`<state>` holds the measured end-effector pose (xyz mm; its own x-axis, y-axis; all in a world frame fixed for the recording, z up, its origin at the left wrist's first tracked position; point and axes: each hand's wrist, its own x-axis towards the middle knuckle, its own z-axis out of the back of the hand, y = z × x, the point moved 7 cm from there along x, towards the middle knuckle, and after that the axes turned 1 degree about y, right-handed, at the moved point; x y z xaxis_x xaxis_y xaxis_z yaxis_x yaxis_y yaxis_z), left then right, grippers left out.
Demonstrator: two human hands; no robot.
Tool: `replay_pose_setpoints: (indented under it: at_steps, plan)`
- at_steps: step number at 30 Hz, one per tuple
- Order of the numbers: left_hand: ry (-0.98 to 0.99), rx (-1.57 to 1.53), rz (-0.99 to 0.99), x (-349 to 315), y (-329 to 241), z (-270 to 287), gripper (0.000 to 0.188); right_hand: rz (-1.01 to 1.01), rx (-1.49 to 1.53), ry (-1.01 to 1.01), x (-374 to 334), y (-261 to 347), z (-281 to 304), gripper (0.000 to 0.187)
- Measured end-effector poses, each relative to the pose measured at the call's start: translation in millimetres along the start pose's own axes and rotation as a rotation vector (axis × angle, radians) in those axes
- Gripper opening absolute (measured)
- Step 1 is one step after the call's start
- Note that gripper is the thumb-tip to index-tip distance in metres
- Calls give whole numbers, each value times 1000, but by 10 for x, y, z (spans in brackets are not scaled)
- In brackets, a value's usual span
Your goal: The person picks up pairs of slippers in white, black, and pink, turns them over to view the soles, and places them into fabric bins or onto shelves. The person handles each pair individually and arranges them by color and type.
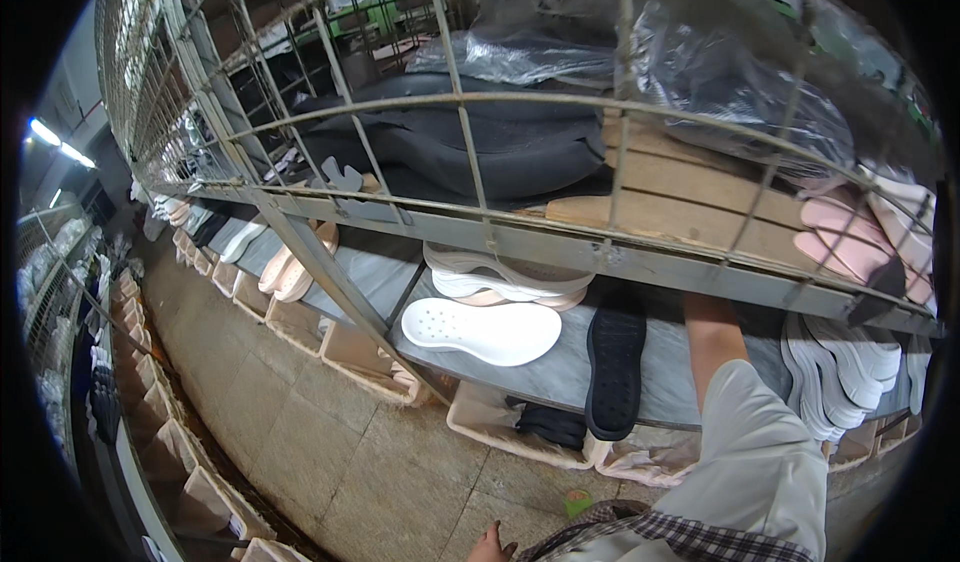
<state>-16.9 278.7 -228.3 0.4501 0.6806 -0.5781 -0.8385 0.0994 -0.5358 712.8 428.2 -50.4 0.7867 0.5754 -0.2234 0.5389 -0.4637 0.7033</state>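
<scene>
My right arm [715, 337], in a pale sleeve, reaches in under the metal beam of a wire rack; the hand itself is hidden behind it. Left of that arm, a black shoe sole [614, 367] lies lengthwise, overhanging the grey shelf's front edge. Beside it rests a white shoe sole [482, 332] with small holes at one end, in front of a stack of white and pinkish soles [505, 277]. Several white soles [835, 372] stand packed together right of the arm. Low in the picture, my left hand [490, 544] shows partly, fingers apart, holding nothing I can see.
Above the shelf, the wire rack [465, 142] holds dark foam-like sheets [470, 147], plastic-wrapped goods and pink pieces [845, 227]. Cloth-lined baskets [480, 417] hang under the shelf. Tiled floor [330, 432] runs along the left, with another row of baskets [190, 482] beyond.
</scene>
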Motion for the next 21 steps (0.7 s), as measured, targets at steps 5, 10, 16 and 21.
replay_pose_setpoints:
  at_steps: [5,10,16,21]
  plan:
    - [143,78,-117,75,-21,102,78,6,-86,55,-1034,178,343,29]
    - [56,279,-454,86,-58,307,61,-214,-149,-65,-2895,40,869,25]
    - [123,249,-800,-119,-526,589,55,-88,-40,55,-4705,-74,934,41]
    - [70,-170,-939,-612,-1419,1082,66,49,17,181,-5654,-238,712,65]
